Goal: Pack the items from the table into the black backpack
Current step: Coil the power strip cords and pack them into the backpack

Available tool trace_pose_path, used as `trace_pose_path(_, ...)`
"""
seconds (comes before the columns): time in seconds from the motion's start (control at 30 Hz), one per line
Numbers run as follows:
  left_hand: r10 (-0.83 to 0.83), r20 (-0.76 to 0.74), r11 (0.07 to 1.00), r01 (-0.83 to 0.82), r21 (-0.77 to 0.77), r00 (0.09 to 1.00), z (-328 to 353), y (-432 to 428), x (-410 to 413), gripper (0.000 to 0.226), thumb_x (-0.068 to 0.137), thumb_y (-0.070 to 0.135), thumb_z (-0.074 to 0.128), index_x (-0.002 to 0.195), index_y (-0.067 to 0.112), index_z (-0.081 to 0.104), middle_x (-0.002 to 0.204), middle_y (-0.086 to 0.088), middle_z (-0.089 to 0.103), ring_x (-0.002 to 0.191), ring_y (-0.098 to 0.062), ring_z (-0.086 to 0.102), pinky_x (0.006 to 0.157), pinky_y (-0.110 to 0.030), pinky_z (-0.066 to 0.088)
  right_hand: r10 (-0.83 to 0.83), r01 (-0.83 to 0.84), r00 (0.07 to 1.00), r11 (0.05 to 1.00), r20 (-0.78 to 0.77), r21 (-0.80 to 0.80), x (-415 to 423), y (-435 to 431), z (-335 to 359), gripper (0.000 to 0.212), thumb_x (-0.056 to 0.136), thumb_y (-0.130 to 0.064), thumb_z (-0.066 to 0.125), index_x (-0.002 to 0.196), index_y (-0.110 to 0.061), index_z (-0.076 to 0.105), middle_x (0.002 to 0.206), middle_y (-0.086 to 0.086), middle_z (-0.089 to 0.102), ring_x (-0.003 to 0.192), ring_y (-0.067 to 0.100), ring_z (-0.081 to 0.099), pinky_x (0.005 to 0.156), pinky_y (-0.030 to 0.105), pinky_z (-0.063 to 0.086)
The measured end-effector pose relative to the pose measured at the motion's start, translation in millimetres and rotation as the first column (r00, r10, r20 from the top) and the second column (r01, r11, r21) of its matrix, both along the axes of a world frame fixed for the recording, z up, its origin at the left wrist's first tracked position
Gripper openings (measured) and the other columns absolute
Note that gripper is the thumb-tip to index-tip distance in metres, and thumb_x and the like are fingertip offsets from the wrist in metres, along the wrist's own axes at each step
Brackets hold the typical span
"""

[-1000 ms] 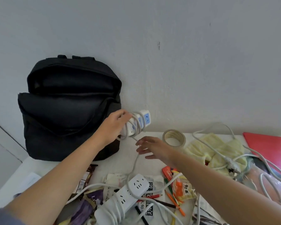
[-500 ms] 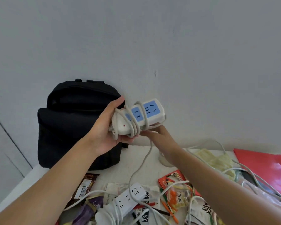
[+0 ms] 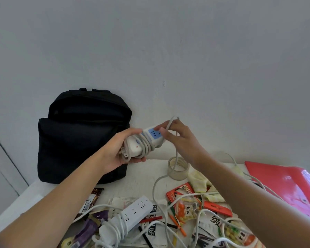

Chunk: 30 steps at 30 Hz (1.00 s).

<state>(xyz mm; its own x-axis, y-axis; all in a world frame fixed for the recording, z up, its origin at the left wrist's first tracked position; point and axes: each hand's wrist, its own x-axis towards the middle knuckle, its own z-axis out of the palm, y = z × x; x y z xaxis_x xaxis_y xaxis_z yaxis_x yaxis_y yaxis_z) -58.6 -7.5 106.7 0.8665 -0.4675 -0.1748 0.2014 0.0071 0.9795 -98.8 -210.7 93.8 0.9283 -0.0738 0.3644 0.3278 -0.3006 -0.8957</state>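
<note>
Here's the person: two bare hands, the left hand (image 3: 122, 149) just right of the backpack (image 3: 79, 136), the right hand (image 3: 181, 140) further right of it. Both forearms are bare too. The left forearm (image 3: 70, 194) is uncovered from the wrist to the frame corner below the backpack, and the right forearm (image 3: 240, 190) likewise, well right of it. Whether a sleeve starts at that corner, can't tell.

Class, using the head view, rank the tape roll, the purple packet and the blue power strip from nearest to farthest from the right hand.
1. Blue power strip, at the right hand's fingertips.
2. Tape roll, just below it.
3. Purple packet, far lower left.
</note>
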Motion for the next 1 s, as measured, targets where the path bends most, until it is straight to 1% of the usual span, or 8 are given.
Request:
trace_pose_path(0.17, -0.142, 0.233, 0.966, 0.084, 0.243, 0.962, 6.6, -7.2, -4.1, 0.059, 0.078, 0.061, 0.075, 0.114, 0.013, 0.075, 0.109, -0.017, 0.075, 0.089, -0.028, 0.073, 0.081, -0.046, 0.062, 0.067, -0.042, 0.997, 0.880, 0.036, -0.472, -1.1, -1.8, 3.5, 0.041, 0.096, -0.048, 0.057, 0.136, -0.039, 0.060, 0.123, -0.008, 0.051, 0.122, 0.018, 0.047, 0.104, 0.045, 0.045)
trace_pose_path(0.27, -0.265, 0.344, 0.928, 0.141, 0.345, 0.901, 15.6, -1.7, -4.0, 0.045, 0.082, 0.050, 0.077, 0.113, 0.018, 0.075, 0.108, -0.013, 0.075, 0.096, -0.031, 0.073, 0.087, -0.047, 0.059, 0.088, -0.062, 0.996, 0.820, 0.017, -0.568, -5.5, -8.4, 12.3, 0.051, 0.084, -0.059, 0.063, 0.130, -0.036, 0.065, 0.122, -0.007, 0.062, 0.115, 0.014, 0.056, 0.101, 0.042, 0.048)
trace_pose_path(0.4, -0.384, 0.416, 0.895, 0.222, 0.387, 0.824, 18.4, -3.5, -9.6, 0.037, 0.088, 0.042, 0.072, 0.112, 0.014, 0.075, 0.107, -0.012, 0.074, 0.099, -0.030, 0.070, 0.088, -0.038, 0.055, 0.102, -0.080, 0.995, 0.864, 0.017, -0.497, -8.9, -16.4, 20.7, 0.047, 0.055, -0.070, 0.080, 0.095, -0.048, 0.071, 0.109, -0.016, 0.073, 0.101, 0.000, 0.065, 0.085, 0.029, 0.052)
trace_pose_path(0.57, -0.264, 0.354, 0.963, 0.226, 0.146, 0.897, 17.8, -13.7, -17.0, 0.033, 0.088, 0.036, 0.067, 0.098, 0.006, 0.078, 0.091, -0.021, 0.072, 0.073, -0.032, 0.069, 0.060, -0.038, 0.059, 0.095, -0.109, 0.994, 0.945, -0.061, -0.307, -4.8, -21.2, 27.8, 0.057, 0.055, -0.060, 0.084, 0.075, -0.008, 0.070, 0.070, 0.000, 0.064, 0.064, 0.010, 0.057, 0.062, 0.027, 0.043)
trace_pose_path(0.73, -0.199, 0.277, 0.980, 0.195, 0.043, 0.940, 22.6, -17.6, -21.9, 0.029, 0.083, 0.032, 0.070, 0.086, 0.005, 0.079, 0.083, -0.023, 0.071, 0.063, -0.029, 0.067, 0.052, -0.036, 0.057, 0.221, -0.222, 0.950, 0.975, -0.222, 0.021, -4.4, -22.3, 27.9, 0.047, 0.081, -0.067, 0.062, 0.088, -0.021, 0.058, 0.082, -0.007, 0.065, 0.075, 0.007, 0.063, 0.076, 0.029, 0.049)
trace_pose_path(0.87, -0.173, 0.220, 0.967, 0.209, -0.148, 0.960, 43.3, -14.8, -23.7, 0.021, 0.081, 0.031, 0.071, 0.069, 0.014, 0.076, 0.078, -0.015, 0.069, 0.055, -0.025, 0.063, 0.047, -0.034, 0.055, 0.415, -0.323, 0.828, 0.902, -0.377, 0.285, -6.0, -29.9, 18.5, 0.061, 0.094, -0.070, 0.036, 0.128, -0.027, 0.064, 0.127, 0.003, 0.067, 0.119, 0.023, 0.061, 0.109, 0.052, 0.042)
trace_pose_path(0.93, -0.136, 0.293, 0.970, 0.188, -0.155, 0.946, 56.1, -15.3, -22.7, 0.026, 0.082, 0.034, 0.067, 0.066, 0.015, 0.074, 0.075, -0.014, 0.068, 0.053, -0.025, 0.063, 0.047, -0.034, 0.054, 0.423, -0.355, 0.808, 0.905, -0.411, 0.234, -9.8, -25.6, 9.9, 0.050, 0.103, -0.049, 0.037, 0.129, -0.012, 0.059, 0.117, 0.015, 0.068, 0.117, 0.034, 0.062, 0.113, 0.055, 0.038)
trace_pose_path(1.0, -0.085, 0.393, 0.987, 0.132, -0.093, 0.916, 67.8, -15.4, -21.6, 0.029, 0.083, 0.036, 0.066, 0.066, 0.014, 0.073, 0.073, -0.014, 0.069, 0.055, -0.026, 0.065, 0.049, -0.036, 0.056, 0.454, -0.383, 0.783, 0.890, -0.425, 0.245, -15.1, -19.7, 6.1, 0.033, 0.106, -0.035, 0.044, 0.112, -0.005, 0.058, 0.084, 0.013, 0.062, 0.085, 0.034, 0.066, 0.103, 0.052, 0.047)
